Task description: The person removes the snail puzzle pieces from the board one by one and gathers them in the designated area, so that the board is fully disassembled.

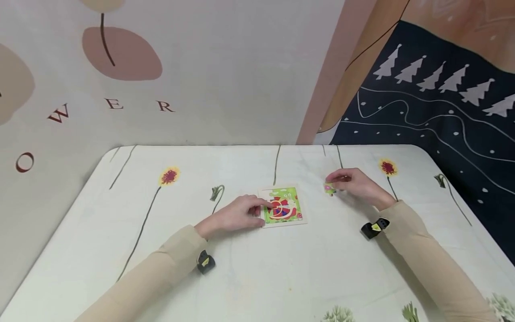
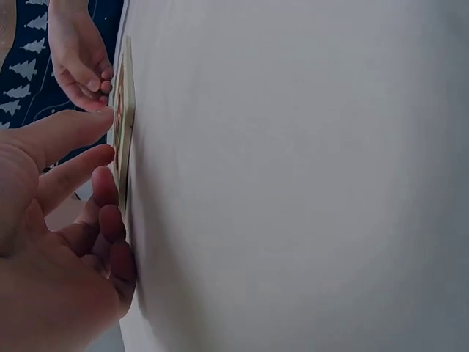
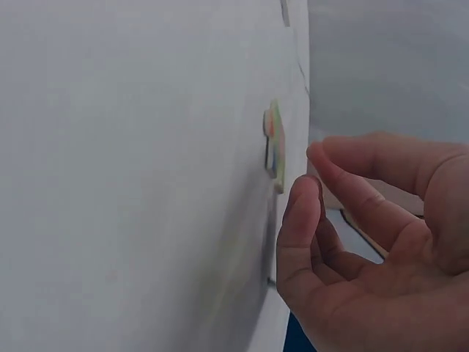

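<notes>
A square jigsaw board with a green border and red, blue and white picture lies mid-table. My left hand reaches over its left side, the index fingertip on the picture and the thumb by the near left corner. In the left wrist view the board appears edge-on beside the fingertips. A little to the right lie small green and pink puzzle pieces, seemingly overlapping. Close to these, my right hand has thumb and index finger bent toward each other, and the right wrist view shows a gap between fingertips and pieces.
The table is covered by a white cloth printed with flowers and stems. Behind it hangs a pale printed backdrop, with a dark blue cloth at the right. Black devices are strapped at both wrists.
</notes>
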Demonstrator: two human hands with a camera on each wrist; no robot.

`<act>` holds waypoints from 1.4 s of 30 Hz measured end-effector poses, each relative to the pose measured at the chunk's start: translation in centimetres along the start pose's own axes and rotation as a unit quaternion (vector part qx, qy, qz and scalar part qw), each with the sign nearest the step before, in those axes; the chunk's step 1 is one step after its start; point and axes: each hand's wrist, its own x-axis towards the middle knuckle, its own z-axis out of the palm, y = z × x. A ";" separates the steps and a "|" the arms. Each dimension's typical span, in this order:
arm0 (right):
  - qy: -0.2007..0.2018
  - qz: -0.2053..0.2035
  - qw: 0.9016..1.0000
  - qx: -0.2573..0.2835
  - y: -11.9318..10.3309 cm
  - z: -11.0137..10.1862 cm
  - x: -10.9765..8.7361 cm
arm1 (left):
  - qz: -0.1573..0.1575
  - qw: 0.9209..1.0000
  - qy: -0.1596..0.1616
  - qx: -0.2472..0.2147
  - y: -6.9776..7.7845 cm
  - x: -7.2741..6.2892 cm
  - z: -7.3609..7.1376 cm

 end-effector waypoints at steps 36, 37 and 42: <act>-0.077 -0.110 0.991 0.008 -3.3 4.7 1.4 | -0.007 1.000 0.008 -0.024 -0.2 2.3 1.0; -0.083 -0.109 0.991 0.009 -3.4 4.8 1.4 | -0.008 1.000 0.007 -0.029 -0.2 2.4 1.0; -0.100 -0.108 0.989 0.017 -4.1 5.3 1.7 | -0.008 0.999 0.004 -0.040 -0.5 2.4 0.9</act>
